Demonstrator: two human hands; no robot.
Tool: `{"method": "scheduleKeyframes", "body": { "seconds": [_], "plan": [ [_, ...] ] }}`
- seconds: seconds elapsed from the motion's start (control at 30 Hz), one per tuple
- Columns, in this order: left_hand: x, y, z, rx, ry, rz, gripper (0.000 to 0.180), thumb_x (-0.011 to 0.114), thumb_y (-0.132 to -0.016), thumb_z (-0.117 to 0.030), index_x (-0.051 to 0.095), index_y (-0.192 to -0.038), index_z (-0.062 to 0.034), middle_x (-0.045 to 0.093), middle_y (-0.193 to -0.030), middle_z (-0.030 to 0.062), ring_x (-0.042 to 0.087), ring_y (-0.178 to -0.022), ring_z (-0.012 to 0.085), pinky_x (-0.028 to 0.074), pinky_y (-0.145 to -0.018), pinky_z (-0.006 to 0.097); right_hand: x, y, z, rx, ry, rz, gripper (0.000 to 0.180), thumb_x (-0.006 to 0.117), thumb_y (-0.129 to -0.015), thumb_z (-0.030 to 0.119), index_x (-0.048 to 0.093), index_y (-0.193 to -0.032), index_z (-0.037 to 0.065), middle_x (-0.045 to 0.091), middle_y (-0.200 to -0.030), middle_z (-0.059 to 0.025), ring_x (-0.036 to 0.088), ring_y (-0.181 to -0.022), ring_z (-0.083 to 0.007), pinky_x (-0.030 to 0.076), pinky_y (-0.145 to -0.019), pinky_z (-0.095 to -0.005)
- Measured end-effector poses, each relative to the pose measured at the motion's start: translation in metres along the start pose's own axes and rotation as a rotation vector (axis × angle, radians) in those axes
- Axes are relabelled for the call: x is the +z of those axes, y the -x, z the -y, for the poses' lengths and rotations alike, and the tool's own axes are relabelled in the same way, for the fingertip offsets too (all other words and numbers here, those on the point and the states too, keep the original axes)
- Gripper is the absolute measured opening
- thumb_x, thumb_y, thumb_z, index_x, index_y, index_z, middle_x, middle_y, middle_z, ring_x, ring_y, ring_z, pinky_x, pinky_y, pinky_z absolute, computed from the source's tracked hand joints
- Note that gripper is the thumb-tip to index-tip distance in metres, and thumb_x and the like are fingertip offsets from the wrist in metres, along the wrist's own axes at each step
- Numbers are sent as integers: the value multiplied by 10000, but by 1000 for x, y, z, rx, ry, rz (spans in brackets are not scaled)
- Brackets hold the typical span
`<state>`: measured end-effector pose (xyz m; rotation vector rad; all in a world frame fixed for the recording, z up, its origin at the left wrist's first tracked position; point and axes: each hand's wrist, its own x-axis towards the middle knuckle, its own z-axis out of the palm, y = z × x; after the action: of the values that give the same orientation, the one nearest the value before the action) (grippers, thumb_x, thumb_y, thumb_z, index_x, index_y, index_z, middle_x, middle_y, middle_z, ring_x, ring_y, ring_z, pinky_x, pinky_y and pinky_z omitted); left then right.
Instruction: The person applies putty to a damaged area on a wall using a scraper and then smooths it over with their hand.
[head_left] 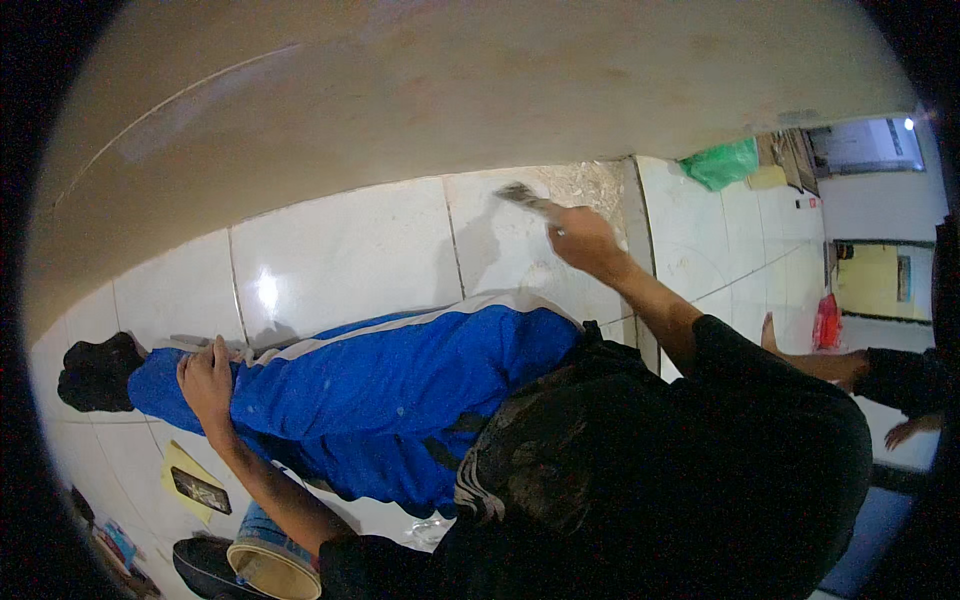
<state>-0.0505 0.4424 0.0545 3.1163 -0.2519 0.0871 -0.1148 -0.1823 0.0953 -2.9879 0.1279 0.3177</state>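
Low above the white floor tiles [340, 255], close to the foot of the wall, my right hand [585, 240] is closed round the handle of a paintbrush [522, 196]. The brush's dark, flat head points left toward the wall and is smeared by motion. Beside it, a rough, flaky light-brown patch [590, 190] covers the floor up to a raised sill. My left hand [207, 385] rests with fingers apart on the lower leg of my blue trousers [400, 365], near a black-covered foot [98, 372].
A beige wall [450, 90] runs along the far side. At the lower left are a phone [200, 490] on yellow paper and a blue bucket [272, 560]. A green plastic bag [722, 163] lies beyond the sill [636, 215]. Another person's leg [815, 365] and hand [910, 430] show at right.
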Motion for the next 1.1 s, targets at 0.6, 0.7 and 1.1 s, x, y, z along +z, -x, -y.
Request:
{"method": "scheduleKeyframes", "body": {
  "seconds": [0.6,0.7,1.1],
  "plan": [
    [3,3,-2,-71,34,25,426,537,-999,-364,744,-856,-20,719,-826,158,675,-844,326,426,-1016,442,32,-32,9,-32,-109,50,506,586,-937,159,566,-1424,294,671,-975,-265,656,-912,-428,540,-831,-485],
    [-3,0,-8,-96,113,15,424,539,-999,-368,743,-852,-27,716,-816,156,672,-823,327,433,-1005,436,25,-16,-75,136,-30,81,495,595,-879,135,635,-1356,259,705,-1045,-242,683,-933,-406,535,-861,-482],
    [11,4,8,31,-30,-67,418,502,-1013,-334,727,-809,-47,725,-806,105,672,-791,318,461,-946,452,-8,-6,5,-45,-126,36,441,623,-892,131,649,-1329,181,694,-1062,-242,635,-933,-443,524,-860,-497]
  ]
}}
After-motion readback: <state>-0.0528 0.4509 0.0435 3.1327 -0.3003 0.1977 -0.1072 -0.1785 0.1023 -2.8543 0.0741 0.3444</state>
